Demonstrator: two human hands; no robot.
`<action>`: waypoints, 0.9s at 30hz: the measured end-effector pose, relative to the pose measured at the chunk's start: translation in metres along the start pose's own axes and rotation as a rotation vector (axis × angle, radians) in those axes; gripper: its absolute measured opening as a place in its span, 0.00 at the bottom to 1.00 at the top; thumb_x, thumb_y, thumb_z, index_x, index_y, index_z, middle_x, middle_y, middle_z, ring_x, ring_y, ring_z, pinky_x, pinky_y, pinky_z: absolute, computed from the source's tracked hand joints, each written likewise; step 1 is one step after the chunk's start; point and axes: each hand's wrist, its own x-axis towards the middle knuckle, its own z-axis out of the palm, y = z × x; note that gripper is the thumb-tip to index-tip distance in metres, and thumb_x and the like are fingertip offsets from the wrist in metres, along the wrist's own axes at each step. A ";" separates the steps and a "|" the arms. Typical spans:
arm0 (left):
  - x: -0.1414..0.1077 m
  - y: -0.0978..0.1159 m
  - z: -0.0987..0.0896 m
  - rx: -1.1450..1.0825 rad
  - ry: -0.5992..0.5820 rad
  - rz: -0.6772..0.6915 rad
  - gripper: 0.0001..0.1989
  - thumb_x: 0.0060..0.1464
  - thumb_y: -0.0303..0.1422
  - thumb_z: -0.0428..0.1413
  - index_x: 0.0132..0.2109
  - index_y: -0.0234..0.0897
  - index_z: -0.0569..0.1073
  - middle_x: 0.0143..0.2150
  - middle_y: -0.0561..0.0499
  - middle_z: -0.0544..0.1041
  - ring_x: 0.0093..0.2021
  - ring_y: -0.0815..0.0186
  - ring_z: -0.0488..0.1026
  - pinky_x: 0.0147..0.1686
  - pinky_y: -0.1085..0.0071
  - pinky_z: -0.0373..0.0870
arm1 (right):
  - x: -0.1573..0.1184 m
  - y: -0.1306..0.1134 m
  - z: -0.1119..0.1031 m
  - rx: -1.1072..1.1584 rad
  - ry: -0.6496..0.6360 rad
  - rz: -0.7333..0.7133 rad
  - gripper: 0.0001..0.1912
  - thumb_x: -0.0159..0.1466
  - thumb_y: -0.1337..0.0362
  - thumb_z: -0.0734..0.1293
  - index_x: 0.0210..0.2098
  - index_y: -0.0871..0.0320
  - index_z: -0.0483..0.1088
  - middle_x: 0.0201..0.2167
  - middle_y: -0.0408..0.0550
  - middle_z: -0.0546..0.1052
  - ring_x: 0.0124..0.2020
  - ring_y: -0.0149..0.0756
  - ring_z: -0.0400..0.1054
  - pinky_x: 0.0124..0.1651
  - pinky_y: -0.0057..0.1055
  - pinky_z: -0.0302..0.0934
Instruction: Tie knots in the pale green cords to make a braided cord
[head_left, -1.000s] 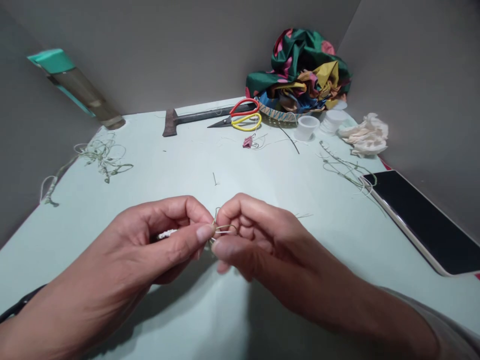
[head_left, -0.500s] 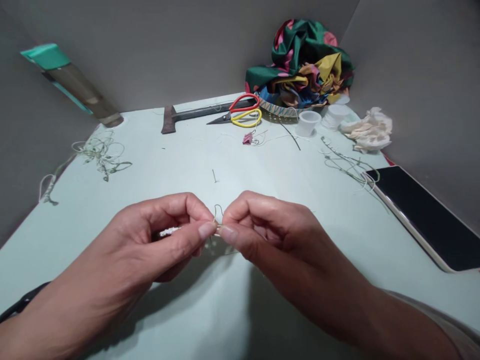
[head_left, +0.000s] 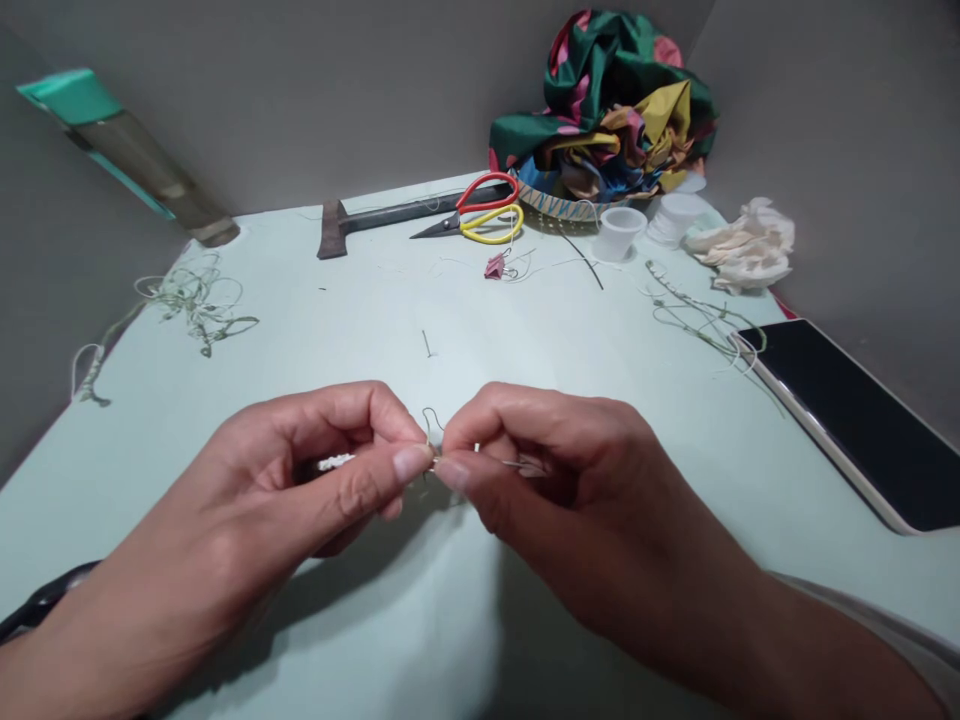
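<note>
Above the near middle of the table, my left hand (head_left: 322, 470) pinches a thin braided cord between thumb and forefinger. A white knotted stretch of this cord (head_left: 334, 463) shows behind the left thumb. My right hand (head_left: 540, 460) is closed against the left fingertips, its thumb and forefinger pinching the same cord. Between the two hands a dark green thread (head_left: 430, 412) rises in a small loop. Pale strand ends show inside the right palm. Fingertips hide the exact point where the strands meet.
Scissors (head_left: 480, 212) and a hammer (head_left: 405, 215) lie at the back, near a basket (head_left: 559, 205) heaped with colourful cloth. Tangled threads (head_left: 199, 300) lie left; a phone (head_left: 855, 420) lies right. A pink binder clip (head_left: 495, 266), plastic cup (head_left: 619, 235) and bottle (head_left: 142, 150) stand farther back.
The view has shifted slightly. Both hands keep their pinch; pale strands now show in the right palm, and the green loop has changed shape a little.
</note>
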 end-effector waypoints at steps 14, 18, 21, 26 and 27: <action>0.016 -0.008 -0.014 -0.057 -0.237 0.052 0.10 0.60 0.42 0.70 0.33 0.44 0.82 0.26 0.57 0.65 0.25 0.71 0.56 0.21 0.79 0.56 | 0.005 -0.004 -0.004 0.059 -0.052 0.104 0.08 0.61 0.74 0.68 0.28 0.56 0.73 0.18 0.33 0.64 0.20 0.23 0.56 0.20 0.22 0.46; 0.011 -0.003 -0.012 -0.051 -0.236 0.041 0.14 0.62 0.45 0.68 0.33 0.43 0.81 0.25 0.58 0.67 0.26 0.72 0.58 0.22 0.80 0.56 | 0.006 -0.003 -0.006 0.156 -0.098 0.160 0.10 0.62 0.75 0.69 0.27 0.55 0.72 0.17 0.33 0.66 0.19 0.23 0.58 0.20 0.22 0.44; 0.010 -0.001 -0.010 -0.020 -0.196 0.037 0.13 0.61 0.44 0.69 0.32 0.43 0.81 0.25 0.59 0.66 0.26 0.73 0.58 0.23 0.80 0.56 | 0.006 -0.002 -0.007 0.199 -0.118 0.159 0.12 0.63 0.76 0.68 0.26 0.56 0.70 0.17 0.32 0.64 0.20 0.21 0.57 0.20 0.21 0.42; 0.010 0.000 -0.008 -0.006 -0.162 0.017 0.15 0.59 0.47 0.70 0.32 0.44 0.82 0.25 0.58 0.64 0.26 0.73 0.57 0.23 0.81 0.54 | 0.008 0.000 -0.007 0.225 -0.144 0.172 0.12 0.63 0.76 0.69 0.26 0.57 0.69 0.17 0.32 0.63 0.19 0.21 0.57 0.19 0.19 0.40; 0.010 0.001 -0.007 -0.016 -0.164 0.022 0.15 0.59 0.48 0.71 0.32 0.44 0.82 0.25 0.58 0.64 0.26 0.74 0.57 0.23 0.81 0.54 | 0.009 0.000 -0.006 0.223 -0.143 0.174 0.12 0.63 0.76 0.68 0.26 0.56 0.69 0.17 0.32 0.64 0.19 0.21 0.57 0.20 0.19 0.41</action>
